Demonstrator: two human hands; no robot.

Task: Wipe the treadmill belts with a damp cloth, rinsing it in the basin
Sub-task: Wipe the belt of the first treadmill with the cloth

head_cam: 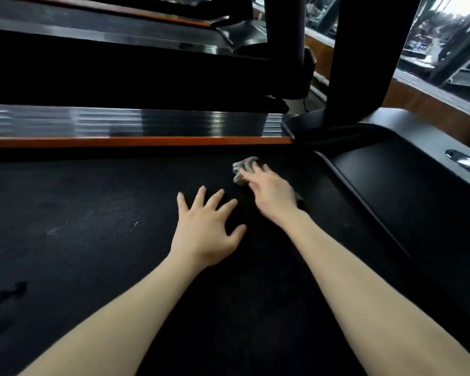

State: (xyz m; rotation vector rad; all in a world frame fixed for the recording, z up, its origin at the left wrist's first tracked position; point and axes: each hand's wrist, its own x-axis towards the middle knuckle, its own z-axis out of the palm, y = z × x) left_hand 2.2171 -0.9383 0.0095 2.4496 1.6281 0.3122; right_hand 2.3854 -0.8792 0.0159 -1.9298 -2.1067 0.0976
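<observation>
A black textured treadmill belt (92, 226) fills the lower view. My left hand (206, 226) rests flat on it with fingers spread. Just to the right and farther forward, my right hand (272, 191) presses a small crumpled grey cloth (242, 165) onto the belt near its front end; the fingers lie fairly straight over the cloth, and most of the cloth is hidden under the hand. No basin is in view.
An orange-edged, ribbed metal side rail (136, 131) borders the belt's far side. The motor cover (407, 185) and a black upright post (364, 55) stand at the right. A neighbouring treadmill (106, 36) lies beyond. Faint dusty marks (57, 232) show on the belt at left.
</observation>
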